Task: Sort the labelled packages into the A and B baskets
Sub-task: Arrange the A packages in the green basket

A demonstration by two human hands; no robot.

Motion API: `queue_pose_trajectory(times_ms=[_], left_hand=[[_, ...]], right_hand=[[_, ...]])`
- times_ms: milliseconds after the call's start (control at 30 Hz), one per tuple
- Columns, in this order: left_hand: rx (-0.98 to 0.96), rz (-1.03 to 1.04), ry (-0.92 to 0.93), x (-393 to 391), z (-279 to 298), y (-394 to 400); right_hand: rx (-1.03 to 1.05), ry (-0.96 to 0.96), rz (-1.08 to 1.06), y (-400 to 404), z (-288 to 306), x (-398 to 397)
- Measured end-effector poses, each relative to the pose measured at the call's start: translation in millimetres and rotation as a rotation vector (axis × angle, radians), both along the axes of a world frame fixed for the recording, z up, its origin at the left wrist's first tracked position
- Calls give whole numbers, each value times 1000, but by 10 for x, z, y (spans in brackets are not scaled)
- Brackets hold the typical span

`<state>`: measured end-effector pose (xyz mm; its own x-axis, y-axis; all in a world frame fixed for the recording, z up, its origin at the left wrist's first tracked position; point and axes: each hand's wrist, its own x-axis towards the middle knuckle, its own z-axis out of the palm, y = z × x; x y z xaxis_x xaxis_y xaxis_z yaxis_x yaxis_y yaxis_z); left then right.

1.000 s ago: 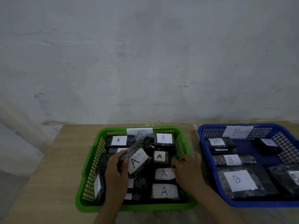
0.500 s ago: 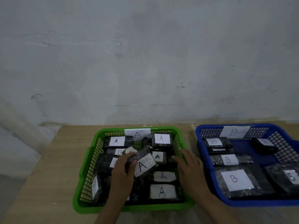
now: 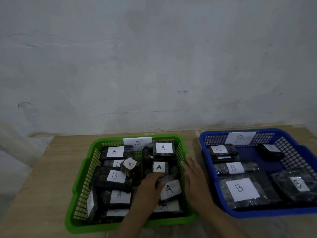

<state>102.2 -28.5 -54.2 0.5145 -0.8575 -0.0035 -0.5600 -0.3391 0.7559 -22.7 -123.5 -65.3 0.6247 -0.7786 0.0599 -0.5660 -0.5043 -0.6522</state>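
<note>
A green basket (image 3: 82,182) tagged A was seen at the lower centre of the frame on a wooden surface (image 3: 42,169), and a blue basket (image 3: 295,148) tagged B at the lower right, just beside it but apart. The left hand (image 3: 151,188) was placed inside the green basket, its fingers closed on an A-labelled package (image 3: 169,188) at the basket's lower right part, the package tilted over another A package (image 3: 165,207). The right hand (image 3: 194,177) was held flat with the fingers released and spread, at the green basket's right wall; whether the wall was touched could not be told. Black packages with white labels were packed into the green basket, most marked A, but a large B-labelled package (image 3: 115,176) was seen at its left centre, and a second B label (image 3: 118,163) partly hidden just above it. In the blue basket, packages marked B (image 3: 241,188) were laid flat.
</note>
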Motion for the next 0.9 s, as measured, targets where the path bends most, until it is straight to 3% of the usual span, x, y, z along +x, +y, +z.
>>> queue_pose_trajectory(times_ms=[200,400,600,700,900], left_hand=[[113,-22,-242,-98,-124,-135],[74,-26,-86,-123,-127,-109],[177,-79,105,-44,-21,-13],[235,-141,108,-24,26,-16],[131,-162,131,2,79,11]], right_hand=[[43,-24,-16,-2,-58,-4],[56,-58,-21,3,-64,-4],[58,-63,-22,10,-18,10],[73,-63,-22,24,16,2],[148,-143,-37,58,61,-38]])
